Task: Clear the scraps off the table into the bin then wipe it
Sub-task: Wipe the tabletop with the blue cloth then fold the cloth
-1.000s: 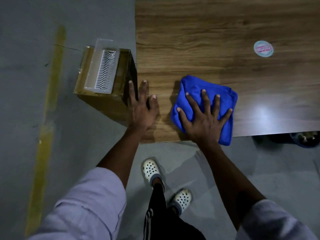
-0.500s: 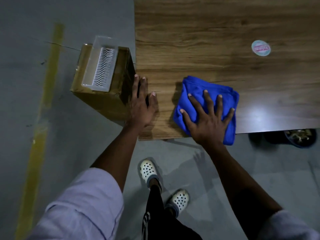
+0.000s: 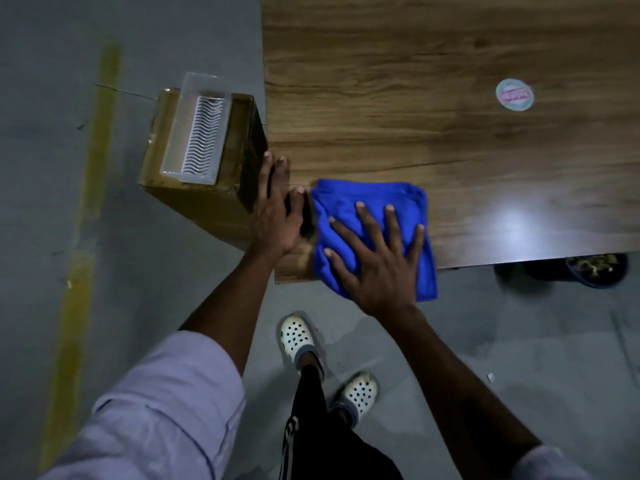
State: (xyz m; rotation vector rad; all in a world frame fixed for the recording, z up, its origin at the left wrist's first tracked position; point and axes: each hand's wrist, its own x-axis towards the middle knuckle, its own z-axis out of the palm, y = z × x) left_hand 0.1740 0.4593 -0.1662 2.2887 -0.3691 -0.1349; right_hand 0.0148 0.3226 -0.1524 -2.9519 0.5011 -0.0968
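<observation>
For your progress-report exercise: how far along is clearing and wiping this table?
Done: a plastic tray sits atop the cardboard bin. In hand: the right hand presses the blue cloth on the table's near corner. Left: perhaps the round sticker, and wiping farther across.

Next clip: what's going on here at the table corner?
A person is wiping the near corner of the wooden table. The right hand presses flat, fingers spread, on a folded blue cloth that overhangs the near edge. The left hand lies with straight fingers at the table's left edge, next to an open cardboard box holding a clear plastic tray. A round sticker sits farther out.
</observation>
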